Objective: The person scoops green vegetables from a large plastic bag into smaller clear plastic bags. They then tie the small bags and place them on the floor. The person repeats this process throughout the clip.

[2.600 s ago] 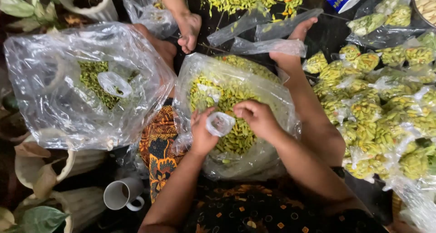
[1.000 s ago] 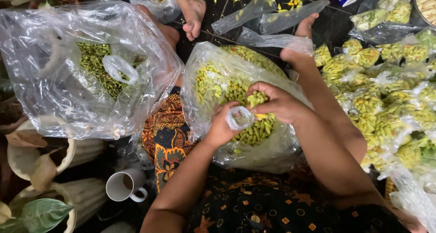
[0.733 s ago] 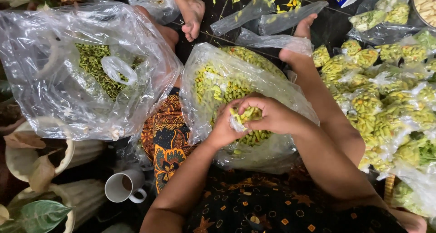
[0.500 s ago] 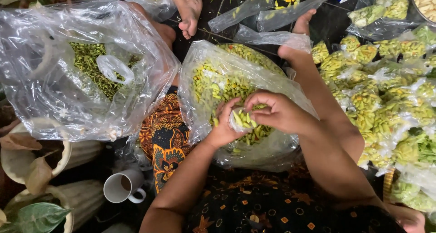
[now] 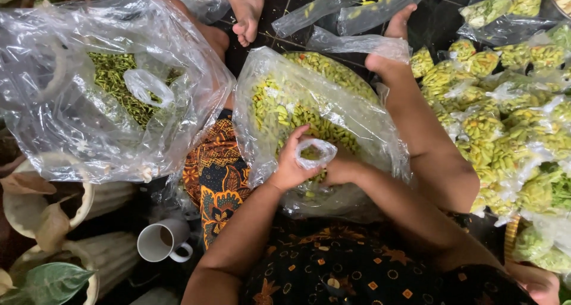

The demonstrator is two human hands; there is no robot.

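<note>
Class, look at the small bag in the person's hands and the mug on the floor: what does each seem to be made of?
Small bag: thin clear plastic film, glossy; it crinkles and its contents show through.
Mug: probably glazed ceramic, though enamel is possible; white, smooth, thick rim.

The small clear bag (image 5: 315, 152) is a thin, see-through plastic pouch, crumpled, with its mouth pulled open into a loop. It sits between the two hands, touching both, and a few yellow-green buds show inside its lower part. Directly under the hands lies the large clear bag (image 5: 357, 112), wide open and slumped, its wrinkled film shining. It is filled with many small flower buds (image 5: 279, 106), yellow to green, long and narrow, packed loosely in a heap. The heap spreads from just below the hands away to the far side of them, where the buds look more orange.
</note>
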